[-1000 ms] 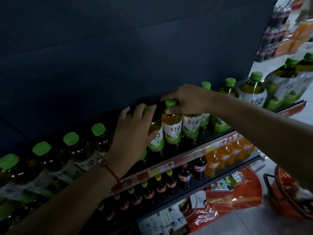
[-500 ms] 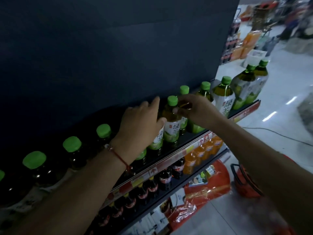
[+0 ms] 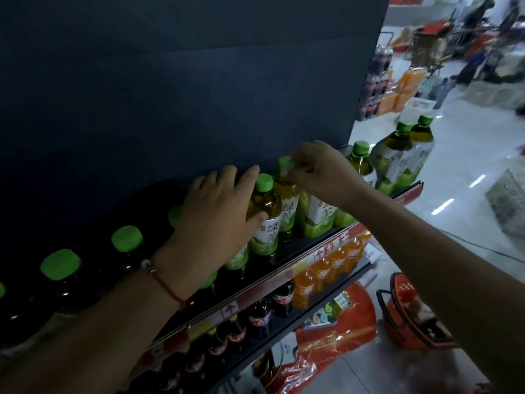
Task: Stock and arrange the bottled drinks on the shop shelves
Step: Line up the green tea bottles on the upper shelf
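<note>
On dark shelf (image 3: pixel 287 258): green-tea btls (image 3: pixel 265 220), hands adjusting.

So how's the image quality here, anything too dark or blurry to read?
Head view: the left end of the shelf is deep in shadow, only the green caps standing out; the right hand is motion-blurred at the fingertips; the shop floor behind is overexposed and smeared; wide-angle distortion bends the shelf edge.

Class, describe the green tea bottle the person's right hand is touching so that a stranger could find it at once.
Start at the top shelf under the dark back panel, with its row of green-capped tea bottles. Find the two hands meeting mid-row. The target bottle is the one whose cap the right hand pinches, just right of the bottle the left hand grips.
</note>
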The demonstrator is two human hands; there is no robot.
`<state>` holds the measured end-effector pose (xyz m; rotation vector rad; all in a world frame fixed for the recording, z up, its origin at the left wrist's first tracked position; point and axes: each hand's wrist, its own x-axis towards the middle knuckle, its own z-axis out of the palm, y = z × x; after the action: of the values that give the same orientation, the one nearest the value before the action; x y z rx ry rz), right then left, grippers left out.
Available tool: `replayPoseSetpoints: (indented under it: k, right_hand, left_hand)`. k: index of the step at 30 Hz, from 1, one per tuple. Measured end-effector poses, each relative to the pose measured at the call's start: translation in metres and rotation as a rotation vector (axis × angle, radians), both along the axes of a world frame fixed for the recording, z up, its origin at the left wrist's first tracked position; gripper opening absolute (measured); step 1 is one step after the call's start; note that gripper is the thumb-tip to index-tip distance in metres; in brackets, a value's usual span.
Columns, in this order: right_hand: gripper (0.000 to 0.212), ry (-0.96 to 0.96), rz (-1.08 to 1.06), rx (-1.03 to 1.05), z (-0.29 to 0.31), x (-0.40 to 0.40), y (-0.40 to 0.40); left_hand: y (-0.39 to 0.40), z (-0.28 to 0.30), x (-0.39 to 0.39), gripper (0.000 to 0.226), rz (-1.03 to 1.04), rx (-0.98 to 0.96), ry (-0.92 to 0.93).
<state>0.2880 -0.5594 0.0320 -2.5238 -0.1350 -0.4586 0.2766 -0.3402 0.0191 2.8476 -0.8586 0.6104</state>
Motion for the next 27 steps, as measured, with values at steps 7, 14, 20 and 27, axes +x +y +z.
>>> replayPoseSetpoints:
  k: [7, 14, 20, 27]
  right_hand:
    - [0.049, 0.195, 0.333, -0.144, -0.007, 0.045, -0.025]
    - [0.051, 0.216, 0.547, -0.193, -0.002, 0.046, -0.049]
    - [0.066, 0.062, 0.624, -0.177, 0.004, 0.030, -0.065]
    - [0.060, 0.039, 0.219, 0.000, 0.000, 0.044, -0.168]
  left_hand:
    - [-0.047, -0.014, 0.006, 0.098, 0.196, 0.169, 0.000]
    - [-0.056, -0.016, 0.001, 0.095, 0.308, 0.140, 0.067]
    - [-0.081, -0.021, -0.012, 0.092, 0.340, 0.051, -0.059]
    - [-0.162, 0.002, 0.024, 0.092, 0.258, 0.019, 0.038]
